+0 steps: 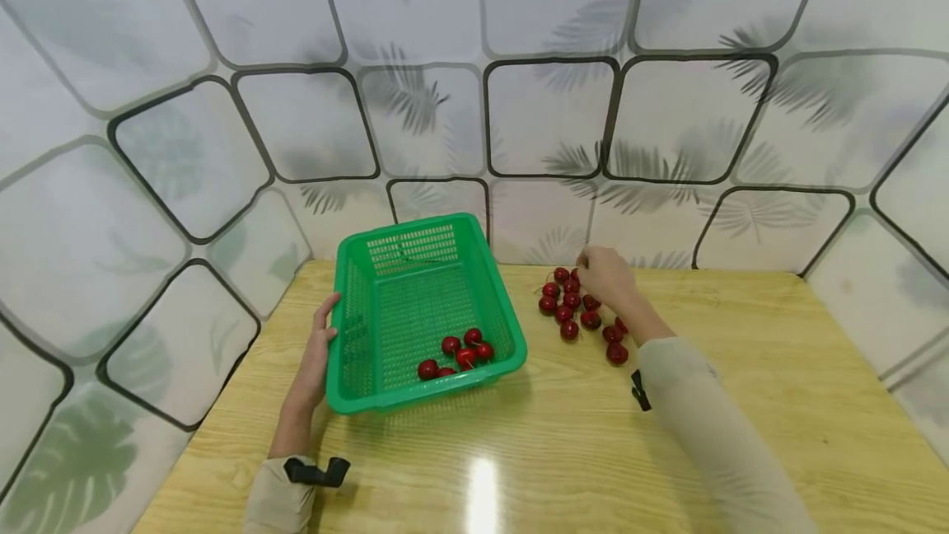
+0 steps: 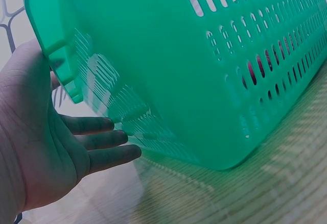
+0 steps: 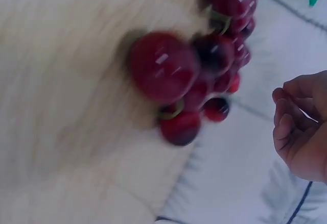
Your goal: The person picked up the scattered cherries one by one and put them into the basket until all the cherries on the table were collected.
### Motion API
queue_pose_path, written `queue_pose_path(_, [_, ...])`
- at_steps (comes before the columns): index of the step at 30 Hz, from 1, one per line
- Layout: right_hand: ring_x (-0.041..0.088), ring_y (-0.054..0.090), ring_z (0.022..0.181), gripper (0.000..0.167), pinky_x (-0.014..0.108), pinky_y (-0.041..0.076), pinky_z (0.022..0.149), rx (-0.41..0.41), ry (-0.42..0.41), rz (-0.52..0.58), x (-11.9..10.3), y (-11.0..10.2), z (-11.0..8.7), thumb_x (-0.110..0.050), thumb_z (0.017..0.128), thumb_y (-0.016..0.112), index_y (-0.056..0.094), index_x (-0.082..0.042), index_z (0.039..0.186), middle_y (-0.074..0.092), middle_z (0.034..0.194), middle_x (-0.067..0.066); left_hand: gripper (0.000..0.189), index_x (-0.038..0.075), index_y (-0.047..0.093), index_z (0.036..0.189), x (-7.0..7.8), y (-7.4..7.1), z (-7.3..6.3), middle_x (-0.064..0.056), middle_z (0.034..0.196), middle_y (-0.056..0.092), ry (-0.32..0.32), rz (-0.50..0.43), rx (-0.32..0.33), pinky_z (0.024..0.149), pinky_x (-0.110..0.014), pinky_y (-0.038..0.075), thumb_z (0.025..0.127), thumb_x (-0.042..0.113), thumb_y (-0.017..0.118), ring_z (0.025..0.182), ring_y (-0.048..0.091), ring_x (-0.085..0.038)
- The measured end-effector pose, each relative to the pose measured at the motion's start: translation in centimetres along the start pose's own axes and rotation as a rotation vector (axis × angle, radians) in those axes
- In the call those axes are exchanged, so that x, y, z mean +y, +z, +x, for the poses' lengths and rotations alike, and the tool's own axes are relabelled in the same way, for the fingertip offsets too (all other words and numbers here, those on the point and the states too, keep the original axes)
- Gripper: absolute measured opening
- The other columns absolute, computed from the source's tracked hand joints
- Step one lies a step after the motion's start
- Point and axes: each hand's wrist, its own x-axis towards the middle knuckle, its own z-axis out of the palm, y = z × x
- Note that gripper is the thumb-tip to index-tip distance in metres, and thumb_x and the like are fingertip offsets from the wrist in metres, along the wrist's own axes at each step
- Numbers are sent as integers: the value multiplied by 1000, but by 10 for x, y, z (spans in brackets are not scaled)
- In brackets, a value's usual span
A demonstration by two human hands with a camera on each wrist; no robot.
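A green plastic basket (image 1: 426, 270) with slotted walls stands on the table, holding several dark red cherries (image 1: 465, 358) at its near end. My left hand (image 1: 315, 353) is at the basket's left side; in the left wrist view three fingers (image 2: 110, 155) reach out nearly straight below the rim, the others partly hidden behind it. Over the far edge of a loose group of cherries (image 1: 569, 330) is my right hand (image 1: 608, 277), its fingertips close beside one cherry. In the right wrist view the fingers curl with tips together, and no cherry shows between them.
The wooden table (image 1: 578, 452) backs onto an upright, patterned cloth (image 1: 549, 114) with leaf prints. Loose cherries spread between the basket and my right forearm, some with stems. A black strap (image 1: 317, 472) sits on my left sleeve.
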Motion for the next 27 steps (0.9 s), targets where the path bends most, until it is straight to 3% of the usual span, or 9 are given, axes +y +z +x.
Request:
queue_pose_path(5, [15, 39, 54, 19, 30, 33, 49, -49, 72, 43, 40, -1, -5, -2, 90, 45, 60, -1, 79, 52, 65, 8, 55, 13, 5, 160, 1, 0, -1, -12, 164, -5, -14, 4, 12, 92, -20, 34, 108, 22, 20, 130, 22, -25])
queue_pose_path(8, [13, 32, 51, 22, 28, 28, 48, -62, 62, 41, 52, 0, -6, -2, 89, 45, 52, -7, 68, 39, 56, 1, 55, 12, 5, 160, 1, 1, -1, -13, 164, -4, -14, 5, 15, 90, -20, 36, 108, 23, 20, 128, 24, -27])
queue_pose_path(16, [11, 31, 50, 24, 28, 28, 48, -50, 29, 63, 49, 7, -11, -5, 90, 49, 50, -9, 66, 38, 56, -1, 55, 14, 5, 160, 1, 2, -2, -15, 163, -3, 0, 6, 10, 88, -20, 39, 108, 23, 20, 125, 27, -27])
queue_pose_path(20, [13, 38, 54, 15, 28, 33, 50, -82, -16, 80, 36, 7, -20, -6, 90, 53, 60, -5, 78, 51, 64, 4, 54, 13, 5, 160, -1, 2, -2, -15, 163, -2, 5, 3, 6, 89, -20, 38, 108, 22, 20, 124, 28, -24])
queue_pose_path(24, [17, 51, 64, 11, 33, 42, 57, -126, -66, 44, 23, 4, -36, -6, 88, 59, 68, -2, 93, 65, 84, 10, 54, 12, 6, 160, -2, 2, -1, -15, 163, -2, 18, 1, 0, 92, -21, 36, 108, 20, 19, 126, 26, -23])
queue_pose_path(27, [19, 54, 67, 10, 35, 44, 60, -149, -85, 10, 16, 4, -48, -5, 85, 63, 68, -4, 94, 67, 86, 7, 54, 12, 7, 160, -2, 1, -1, -15, 163, -2, 22, 2, 6, 93, -22, 34, 108, 20, 19, 128, 24, -24])
